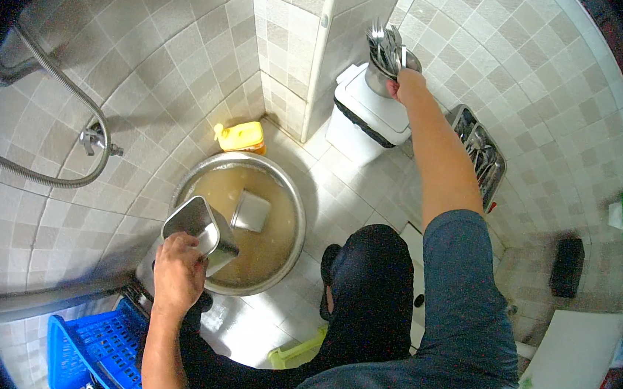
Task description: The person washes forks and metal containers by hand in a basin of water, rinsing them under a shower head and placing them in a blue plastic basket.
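Note:
My left hand [180,272] grips the rim of a rectangular stainless steel container [226,252], tilted over the left side of a large round metal basin [300,219]. Cloudy brownish water fills the basin, and a second square steel container [253,212] lies partly under its surface. Far to the right, my outstretched right hand [408,86] has its fingers closed at the rim of a metal cup [379,80]. Several forks [385,44] and other cutlery stand upright in that cup. It rests on or just above the lid of a white bin [357,138]; the contact is hidden.
A yellow plastic container [243,137] sits behind the basin. Right of the bin is a metal tray of cutlery [480,151]. A blue plastic basket [102,346] stands at lower left. From the left wall hang a flexible metal hose [101,117] and a tap [94,138].

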The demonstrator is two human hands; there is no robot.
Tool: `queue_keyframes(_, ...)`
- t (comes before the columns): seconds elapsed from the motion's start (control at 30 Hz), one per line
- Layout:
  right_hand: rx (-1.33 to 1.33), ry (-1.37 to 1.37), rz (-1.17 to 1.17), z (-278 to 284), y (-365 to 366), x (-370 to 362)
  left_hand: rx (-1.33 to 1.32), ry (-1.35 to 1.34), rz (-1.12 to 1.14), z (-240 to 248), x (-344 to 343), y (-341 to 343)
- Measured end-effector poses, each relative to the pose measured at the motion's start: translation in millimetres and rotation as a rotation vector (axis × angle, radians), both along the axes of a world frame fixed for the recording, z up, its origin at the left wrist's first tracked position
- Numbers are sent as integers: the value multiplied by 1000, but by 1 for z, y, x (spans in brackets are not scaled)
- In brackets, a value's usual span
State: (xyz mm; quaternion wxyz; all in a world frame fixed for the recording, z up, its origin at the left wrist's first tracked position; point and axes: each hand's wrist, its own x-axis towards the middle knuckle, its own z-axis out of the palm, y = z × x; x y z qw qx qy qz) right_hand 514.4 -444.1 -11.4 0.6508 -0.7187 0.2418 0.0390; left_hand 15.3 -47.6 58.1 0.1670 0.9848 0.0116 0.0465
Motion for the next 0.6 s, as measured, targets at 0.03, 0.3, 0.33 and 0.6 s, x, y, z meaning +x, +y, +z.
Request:
queue_keyframes(0.03,16,-6,-13,2,1,0,-9,5,6,0,1,-1)
queue_keyframes(0.3,139,-22,-62,-2,16,1,-6,40,-25,1,2,-6)
queue_keyframes(0.33,153,-20,-50,-4,18,1,-9,57,-28,1,3,-6)
queue_keyframes(0.6,543,40,-21,-3,25,4,-24,19,-77,-4,4,-8)
